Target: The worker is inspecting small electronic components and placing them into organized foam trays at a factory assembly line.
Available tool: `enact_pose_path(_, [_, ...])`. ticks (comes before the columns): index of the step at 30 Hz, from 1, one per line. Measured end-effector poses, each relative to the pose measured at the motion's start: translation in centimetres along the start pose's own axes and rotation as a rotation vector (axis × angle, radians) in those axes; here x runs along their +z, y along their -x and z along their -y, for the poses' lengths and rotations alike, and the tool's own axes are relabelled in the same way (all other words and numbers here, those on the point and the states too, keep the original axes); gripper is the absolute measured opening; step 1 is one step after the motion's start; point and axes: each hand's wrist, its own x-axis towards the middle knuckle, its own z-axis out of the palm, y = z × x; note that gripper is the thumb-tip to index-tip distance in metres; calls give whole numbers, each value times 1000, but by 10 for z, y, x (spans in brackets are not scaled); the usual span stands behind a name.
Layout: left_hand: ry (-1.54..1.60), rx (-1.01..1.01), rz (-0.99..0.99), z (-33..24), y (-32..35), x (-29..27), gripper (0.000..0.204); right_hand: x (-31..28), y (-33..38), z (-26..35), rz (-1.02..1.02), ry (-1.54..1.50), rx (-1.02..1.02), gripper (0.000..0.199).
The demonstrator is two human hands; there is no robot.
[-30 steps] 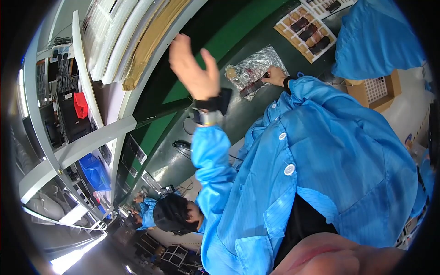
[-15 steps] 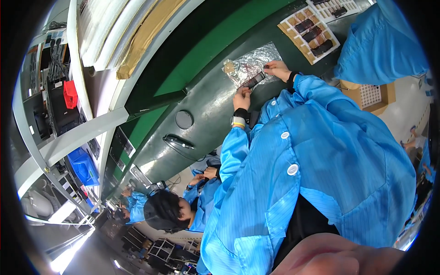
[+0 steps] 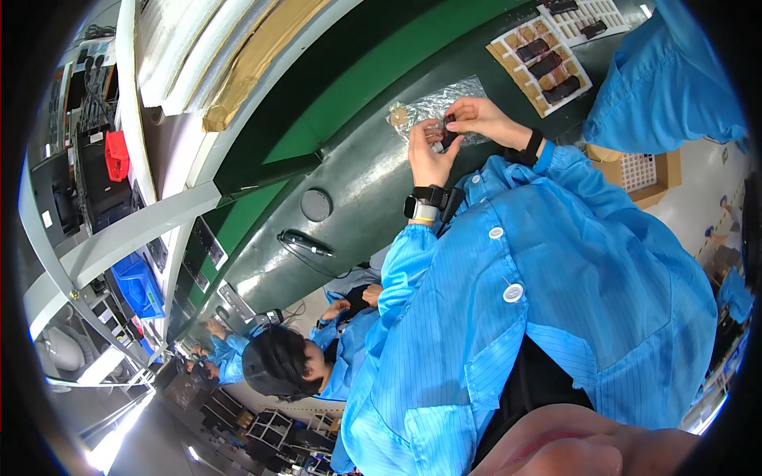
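Both of my hands are together over a crinkled silver sheet (image 3: 468,90) on the dark green bench. A small dark block (image 3: 450,132) sits between them, mostly covered by fingers, so its exact kind is hard to make out. My left hand (image 3: 429,161) grips it from the left, with the thumb against its lower end. My right hand (image 3: 484,121) pinches its upper part between thumb and fingers. Beside the sheet's left end lies a small round tan piece (image 3: 398,115).
At the far right, a white slotted tray (image 3: 514,65) holds several dark blocks, with another white tray (image 3: 615,17) behind it. A round dark disc (image 3: 316,205) and a black corded tool (image 3: 305,243) lie to the left. A co-worker (image 3: 290,361) sits at lower left.
My hands have come together, and the dark block has gone from lying low over the sheet to being held upright between them. My right hand has closed onto it.
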Motion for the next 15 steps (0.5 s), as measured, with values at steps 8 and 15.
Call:
enact_pose_path(8, [-128, 4, -43, 30, 3, 25, 32, -5, 5, -28, 16, -378, 285, 30])
enact_pose_path(15, [357, -383, -22, 72, -1, -5, 26, 10, -6, -34, 16, -385, 410, 45])
